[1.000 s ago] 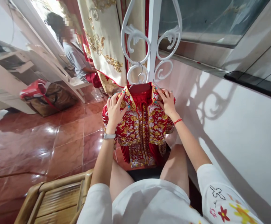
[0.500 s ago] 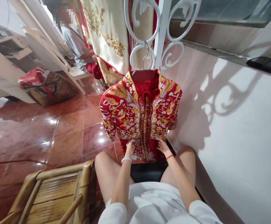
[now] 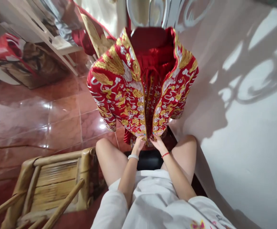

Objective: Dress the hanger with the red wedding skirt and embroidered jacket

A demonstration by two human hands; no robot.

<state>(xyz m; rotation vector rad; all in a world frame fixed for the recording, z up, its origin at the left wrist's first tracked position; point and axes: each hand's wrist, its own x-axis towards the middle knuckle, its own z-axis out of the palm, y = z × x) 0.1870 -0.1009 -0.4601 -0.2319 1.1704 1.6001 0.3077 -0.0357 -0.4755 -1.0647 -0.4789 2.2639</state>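
A red jacket (image 3: pixel 128 98) with gold and silver embroidery hangs in front of me, its front parted. Inside it shows a red skirt (image 3: pixel 150 79) with a tied cord and embroidered bands. My left hand (image 3: pixel 139 142) is closed on the bottom corner of the jacket's left front edge as I see it. The other front corner is pinched in my right hand (image 3: pixel 157 141), thumb on top. A narrow gap separates the two hems. The fingers beneath the cloth are hidden.
A white scrollwork metal frame (image 3: pixel 169 14) stands behind the jacket. At lower left is a bamboo chair (image 3: pixel 57 184); a white wall (image 3: pixel 255 143) runs along the right. A brown bag (image 3: pixel 38 66) lies on the tiled floor (image 3: pixel 62 108), near a seated person (image 3: pixel 63 19).
Both hands have come closer together, drawing the jacket's front edges inward and toward me. The jacket looks larger and nearer, and the view has tipped downward.
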